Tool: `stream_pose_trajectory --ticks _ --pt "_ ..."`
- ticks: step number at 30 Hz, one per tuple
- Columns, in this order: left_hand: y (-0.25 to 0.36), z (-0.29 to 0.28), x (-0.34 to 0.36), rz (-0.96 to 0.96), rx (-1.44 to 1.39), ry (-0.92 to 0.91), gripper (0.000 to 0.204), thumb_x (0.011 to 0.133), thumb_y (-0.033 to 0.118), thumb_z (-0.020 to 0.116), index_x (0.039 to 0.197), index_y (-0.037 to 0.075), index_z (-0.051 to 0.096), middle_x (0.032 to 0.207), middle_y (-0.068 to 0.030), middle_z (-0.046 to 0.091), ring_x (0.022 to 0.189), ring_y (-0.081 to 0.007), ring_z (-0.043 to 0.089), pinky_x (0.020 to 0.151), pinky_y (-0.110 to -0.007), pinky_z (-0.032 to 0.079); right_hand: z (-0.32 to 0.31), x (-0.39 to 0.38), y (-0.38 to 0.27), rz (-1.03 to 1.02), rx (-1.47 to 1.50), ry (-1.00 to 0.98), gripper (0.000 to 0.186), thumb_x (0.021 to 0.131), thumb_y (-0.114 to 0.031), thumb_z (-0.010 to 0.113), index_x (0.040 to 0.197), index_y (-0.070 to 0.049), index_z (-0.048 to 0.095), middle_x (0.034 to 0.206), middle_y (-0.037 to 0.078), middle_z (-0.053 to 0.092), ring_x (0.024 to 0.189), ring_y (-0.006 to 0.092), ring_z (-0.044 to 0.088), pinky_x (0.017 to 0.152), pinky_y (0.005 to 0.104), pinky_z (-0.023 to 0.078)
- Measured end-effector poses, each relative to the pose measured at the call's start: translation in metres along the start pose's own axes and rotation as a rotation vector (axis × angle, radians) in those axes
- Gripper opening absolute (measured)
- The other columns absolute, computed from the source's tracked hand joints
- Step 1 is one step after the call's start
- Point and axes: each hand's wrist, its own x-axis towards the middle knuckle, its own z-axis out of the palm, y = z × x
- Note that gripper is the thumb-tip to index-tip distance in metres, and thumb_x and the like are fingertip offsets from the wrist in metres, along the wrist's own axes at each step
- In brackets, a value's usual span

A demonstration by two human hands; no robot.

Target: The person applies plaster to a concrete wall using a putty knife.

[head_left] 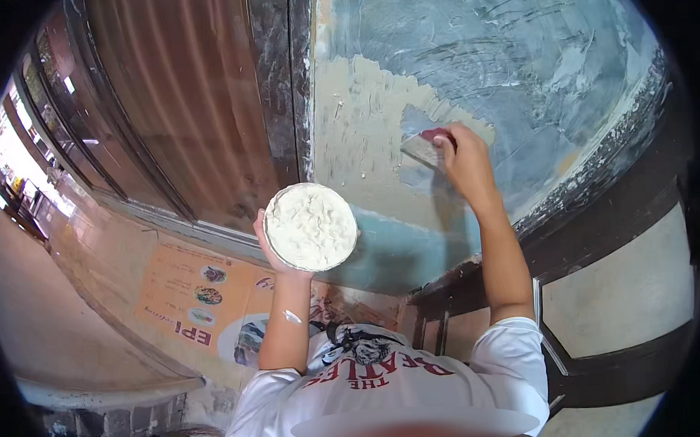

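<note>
My left hand (267, 241) holds a round tub of white putty (310, 226) from its left side and from below, the lumpy paste facing up. Most of its fingers are hidden behind the tub. In my right hand (463, 157) is a putty knife (425, 149) with a dark red handle and a wide flat blade. The blade lies at the wall (498, 51), within a patch of beige putty (362, 118) that has a ragged upper edge. Around the blade a bluish-grey area shows through the patch. A smear of white paste sits on my left wrist.
A dark wooden frame (282, 82) with glazed brown-curtained panels borders the wall on the left. Dark wooden trim (612, 209) runs along the wall's right side. An orange printed banner (183, 290) covers part of the floor at lower left. A curved ledge (101, 381) stands nearer.
</note>
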Motion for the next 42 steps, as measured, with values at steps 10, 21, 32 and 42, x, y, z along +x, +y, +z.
stream_pose_trajectory --ticks 10,21,32,42 --pt "-0.002 -0.011 0.001 -0.007 0.014 -0.014 0.079 0.094 0.069 0.042 0.145 0.011 0.053 0.149 -0.02 0.052 0.129 -0.0479 0.053 0.098 -0.079 0.042 -0.006 0.02 -0.007 -0.023 0.04 0.135 0.012 0.093 -0.009 0.066 0.1 0.001 0.065 0.096 0.022 0.068 0.091 0.0447 0.064 0.078 0.0492 0.05" --pt "0.0 -0.008 -0.002 -0.032 0.009 -0.089 0.078 0.093 0.07 0.042 0.146 0.014 0.052 0.151 -0.0192 0.05 0.133 -0.0479 0.05 0.099 -0.083 0.037 0.001 0.022 -0.007 -0.008 -0.01 0.046 0.011 0.093 -0.008 0.066 0.1 0.001 0.066 0.096 0.021 0.069 0.091 0.0439 0.065 0.079 0.0489 0.051" --pt "0.0 -0.001 -0.003 -0.026 -0.005 -0.081 0.078 0.096 0.065 0.039 0.139 0.003 0.057 0.139 -0.0196 0.06 0.122 -0.0398 0.061 0.103 -0.055 0.051 0.015 0.011 0.002 -0.012 0.026 0.043 0.012 0.093 -0.009 0.066 0.1 0.0 0.065 0.096 0.022 0.068 0.091 0.0444 0.065 0.077 0.0483 0.051" --pt "0.0 -0.004 0.003 -0.007 0.003 -0.032 0.073 0.097 0.062 0.04 0.139 0.006 0.058 0.14 -0.0181 0.06 0.123 -0.0389 0.061 0.103 -0.056 0.051 -0.003 0.007 -0.014 0.007 0.202 0.104 0.011 0.092 -0.005 0.066 0.1 0.001 0.068 0.094 0.019 0.071 0.084 0.0396 0.068 0.076 0.0424 0.053"
